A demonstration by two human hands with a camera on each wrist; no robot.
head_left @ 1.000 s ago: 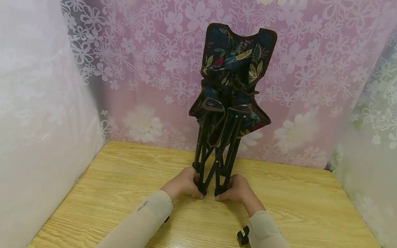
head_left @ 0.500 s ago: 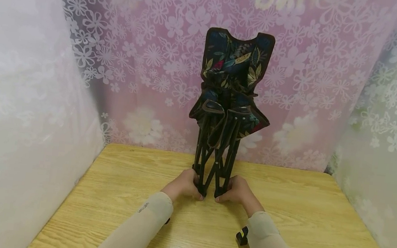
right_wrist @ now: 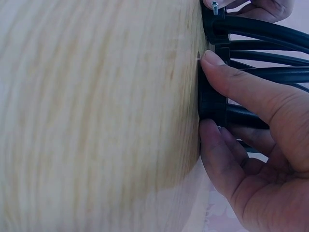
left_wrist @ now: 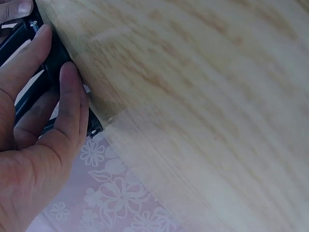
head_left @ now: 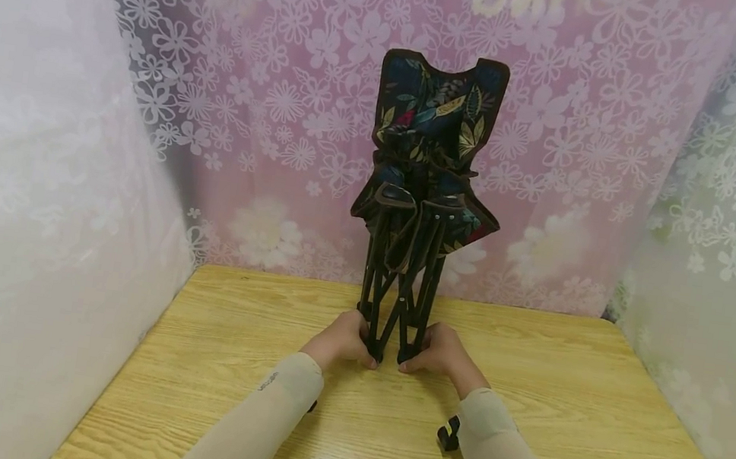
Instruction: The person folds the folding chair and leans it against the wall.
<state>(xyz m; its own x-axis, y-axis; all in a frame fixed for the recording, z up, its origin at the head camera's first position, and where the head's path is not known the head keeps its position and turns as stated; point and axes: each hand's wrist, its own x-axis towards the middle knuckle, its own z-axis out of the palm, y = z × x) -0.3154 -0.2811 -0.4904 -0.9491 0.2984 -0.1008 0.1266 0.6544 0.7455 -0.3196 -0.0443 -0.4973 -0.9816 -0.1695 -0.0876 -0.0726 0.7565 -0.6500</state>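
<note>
A folding chair [head_left: 433, 119] stands upright and folded together in the head view, its dark fabric printed with leaves and edged in brown. Crossed black legs [head_left: 380, 285] run down from the fabric to the tabletop. At the near left foot, my left hand [head_left: 342, 338] grips the leg's bottom end; my right hand [head_left: 444, 351] grips the near right foot the same way. Up close, the left wrist view has fingers and thumb around a black plastic foot [left_wrist: 57, 57]. Thumb and fingers pinch another black foot [right_wrist: 212, 99] in the right wrist view.
The chair stands on a wood-grain table [head_left: 247, 314]. Behind it hangs a pink flowered curtain [head_left: 283, 135], with whitish sheets [head_left: 61, 146] at the left and right sides. A small black device [head_left: 449, 435] sits by the right sleeve.
The head view has shifted slightly, so the chair appears a little lower than a second ago. Both hands keep their grip on the chair's feet.
</note>
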